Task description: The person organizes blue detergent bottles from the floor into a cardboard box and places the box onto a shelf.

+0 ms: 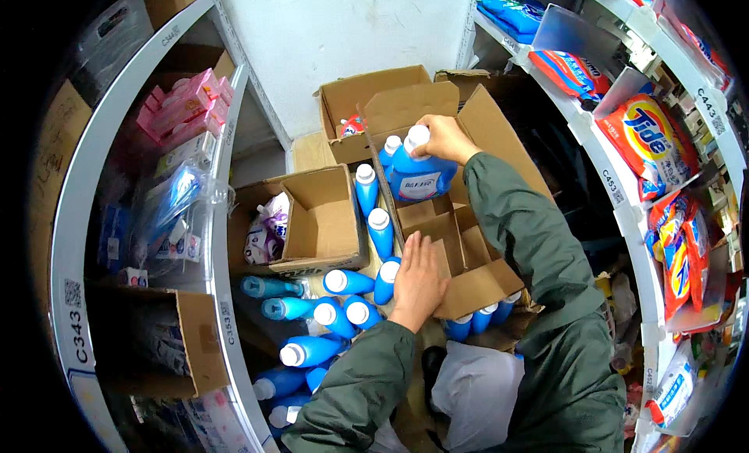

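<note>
My right hand [443, 138] grips a blue detergent bottle [418, 171] by the neck, just below its white cap. The bottle stands upright in the far part of an open cardboard box [508, 143], next to another blue bottle [386, 155]. Cardboard dividers [439, 234] split the near part of this box into cells. My left hand [420, 280] lies with fingers extended against the box's near left edge, by a folded-out flap [483, 288]. Its thumb is hidden. Several more white-capped blue bottles [381, 234] stand along the box's left side, close to that hand.
A smaller carton [325, 219] at left holds purple-and-white packs [269, 228]. More blue bottles [313, 350] crowd the floor at lower left. Metal shelves flank me: pink boxes [187, 105] on the left, Tide bags [646, 137] on the right. A white wall [345, 32] closes the far end.
</note>
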`<state>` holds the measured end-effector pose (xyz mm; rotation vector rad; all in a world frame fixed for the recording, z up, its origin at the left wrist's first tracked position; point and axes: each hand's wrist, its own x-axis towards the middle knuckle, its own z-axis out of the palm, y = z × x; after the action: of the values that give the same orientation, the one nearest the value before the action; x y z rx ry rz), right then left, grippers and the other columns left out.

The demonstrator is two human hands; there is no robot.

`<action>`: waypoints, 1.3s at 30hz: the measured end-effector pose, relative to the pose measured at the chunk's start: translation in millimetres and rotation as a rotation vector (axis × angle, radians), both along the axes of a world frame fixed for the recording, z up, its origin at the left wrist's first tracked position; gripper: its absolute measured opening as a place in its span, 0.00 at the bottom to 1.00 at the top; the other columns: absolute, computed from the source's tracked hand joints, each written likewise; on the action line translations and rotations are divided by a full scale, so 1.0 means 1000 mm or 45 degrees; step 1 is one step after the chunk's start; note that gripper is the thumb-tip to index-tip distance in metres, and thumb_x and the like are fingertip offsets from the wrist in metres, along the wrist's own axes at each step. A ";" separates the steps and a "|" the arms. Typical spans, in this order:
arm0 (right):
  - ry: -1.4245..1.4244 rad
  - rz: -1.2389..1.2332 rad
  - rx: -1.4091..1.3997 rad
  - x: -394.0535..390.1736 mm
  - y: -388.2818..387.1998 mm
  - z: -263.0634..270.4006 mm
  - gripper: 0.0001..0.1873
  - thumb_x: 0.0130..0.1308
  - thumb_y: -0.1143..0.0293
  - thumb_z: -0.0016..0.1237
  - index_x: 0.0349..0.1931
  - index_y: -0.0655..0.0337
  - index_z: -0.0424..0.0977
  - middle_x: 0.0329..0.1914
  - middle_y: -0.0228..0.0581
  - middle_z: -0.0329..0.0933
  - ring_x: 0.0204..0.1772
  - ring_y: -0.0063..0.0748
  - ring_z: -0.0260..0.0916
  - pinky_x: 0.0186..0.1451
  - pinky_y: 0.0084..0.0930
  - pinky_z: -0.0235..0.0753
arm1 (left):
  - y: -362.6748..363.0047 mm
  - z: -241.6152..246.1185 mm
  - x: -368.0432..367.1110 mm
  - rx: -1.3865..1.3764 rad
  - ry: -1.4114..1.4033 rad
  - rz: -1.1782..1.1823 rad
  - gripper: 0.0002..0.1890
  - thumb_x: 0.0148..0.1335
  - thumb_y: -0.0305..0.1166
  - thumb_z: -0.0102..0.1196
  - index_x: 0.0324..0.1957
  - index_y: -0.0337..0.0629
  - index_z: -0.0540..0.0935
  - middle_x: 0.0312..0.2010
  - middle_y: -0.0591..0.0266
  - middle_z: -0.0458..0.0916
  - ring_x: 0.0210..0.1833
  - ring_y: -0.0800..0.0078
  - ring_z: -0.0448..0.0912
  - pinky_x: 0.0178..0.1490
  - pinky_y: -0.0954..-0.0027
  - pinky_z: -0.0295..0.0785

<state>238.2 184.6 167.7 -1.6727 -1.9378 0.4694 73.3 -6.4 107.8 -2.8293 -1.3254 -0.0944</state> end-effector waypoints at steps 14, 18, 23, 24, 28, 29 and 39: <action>0.088 0.021 0.000 0.001 0.031 -0.116 0.27 0.33 0.69 0.63 0.40 0.65 0.73 0.37 0.56 0.75 0.44 0.50 0.72 0.49 0.34 0.71 | 0.016 -0.043 -0.033 -0.366 0.451 0.445 0.47 0.46 0.61 0.53 0.63 0.41 0.57 0.65 0.40 0.45 0.69 0.50 0.41 0.68 0.55 0.34; 0.047 0.039 0.004 0.001 0.027 -0.150 0.26 0.34 0.72 0.62 0.40 0.65 0.73 0.39 0.54 0.74 0.44 0.50 0.72 0.49 0.34 0.71 | 0.016 -0.048 -0.034 -0.346 0.485 0.430 0.48 0.46 0.61 0.53 0.63 0.43 0.56 0.65 0.38 0.45 0.68 0.47 0.42 0.68 0.53 0.35; -0.016 0.040 0.042 0.000 0.020 -0.179 0.28 0.36 0.73 0.62 0.43 0.67 0.71 0.42 0.55 0.72 0.48 0.50 0.69 0.50 0.35 0.69 | 0.016 -0.061 -0.033 -0.302 0.577 0.435 0.48 0.45 0.62 0.53 0.64 0.45 0.55 0.64 0.37 0.46 0.68 0.44 0.43 0.67 0.51 0.37; 0.002 0.015 0.067 -0.002 0.018 -0.188 0.28 0.37 0.73 0.61 0.44 0.67 0.70 0.44 0.54 0.72 0.49 0.51 0.68 0.51 0.36 0.68 | 0.016 -0.058 -0.033 -0.299 0.553 0.429 0.48 0.45 0.61 0.54 0.64 0.45 0.55 0.64 0.36 0.47 0.67 0.44 0.44 0.66 0.51 0.38; -0.010 -0.020 0.016 -0.007 0.015 -0.205 0.27 0.39 0.74 0.60 0.44 0.68 0.69 0.46 0.52 0.71 0.50 0.51 0.68 0.52 0.36 0.68 | 0.015 -0.066 -0.038 -0.219 0.455 0.445 0.47 0.45 0.59 0.56 0.64 0.45 0.56 0.63 0.35 0.49 0.67 0.44 0.47 0.66 0.50 0.41; -0.006 -0.016 0.012 -0.008 0.015 -0.209 0.27 0.39 0.74 0.60 0.44 0.68 0.69 0.46 0.52 0.71 0.50 0.51 0.68 0.52 0.36 0.68 | 0.015 -0.068 -0.038 -0.223 0.458 0.449 0.47 0.45 0.59 0.56 0.64 0.45 0.56 0.63 0.35 0.49 0.67 0.44 0.47 0.66 0.50 0.41; -0.005 -0.111 0.051 -0.007 0.019 -0.229 0.26 0.39 0.76 0.60 0.43 0.64 0.68 0.43 0.51 0.71 0.47 0.51 0.68 0.49 0.39 0.69 | 0.016 -0.067 -0.041 -0.211 0.287 0.429 0.44 0.44 0.52 0.59 0.62 0.42 0.59 0.61 0.33 0.52 0.65 0.42 0.49 0.65 0.49 0.45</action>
<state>231.5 203.2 -61.4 -1.7258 -1.8558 0.3920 32.6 9.8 40.6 -2.5895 -1.7967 0.3421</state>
